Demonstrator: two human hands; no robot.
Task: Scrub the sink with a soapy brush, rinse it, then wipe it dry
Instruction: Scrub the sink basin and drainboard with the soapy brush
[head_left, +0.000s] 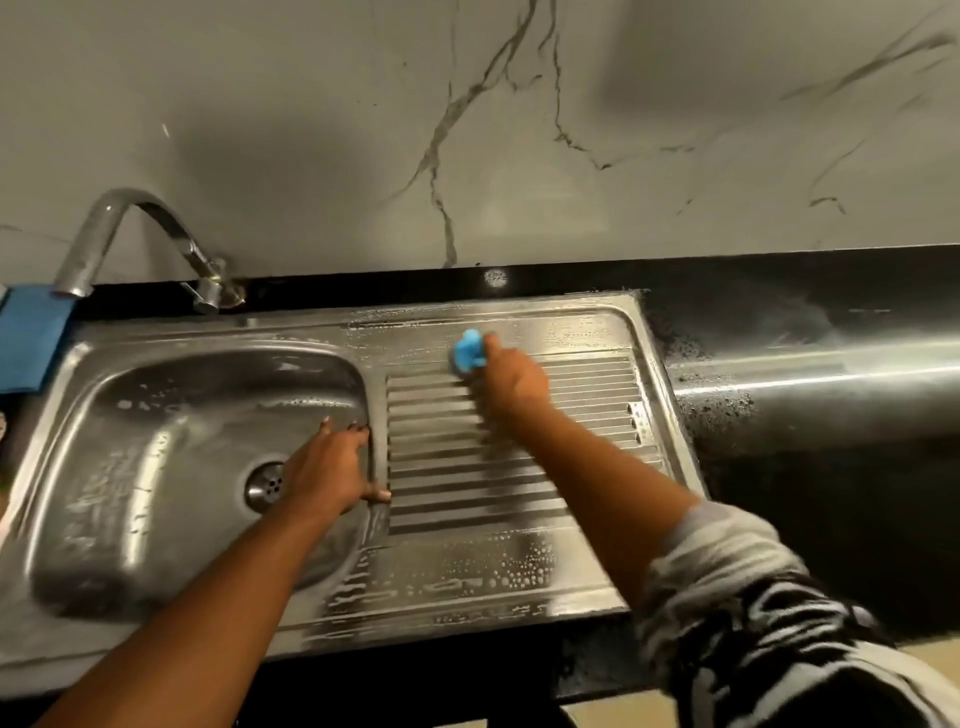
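The steel sink (467, 582) is filling the lower left and centre of the frame, its basin (130, 467) lying at the left and its ribbed drainboard (457, 467) at the centre; suds are clinging along the drainboard's far and near margins. The right hand (511, 382) is curling its fingers round a blue brush (467, 352) and pressing it onto the upper end of the ribs, near the sink's far rim; open ribbed steel is stretching below and right of the brush to the raised right edge. The left hand (327, 467) is resting on the ridge between basin and drainboard, just right of the drain (266, 486), fingers stretched out and, as far as the blur allows, holding nothing. A curved tap (130, 228) is arching over the basin's upper left corner; a blue cloth (28, 343) is lying at the frame's left edge; wet black counter (831, 441) is bordering the sink's right side; a marbled wall (311, 104) is rising behind; a striped sleeve (727, 597) is bunching at the lower right.
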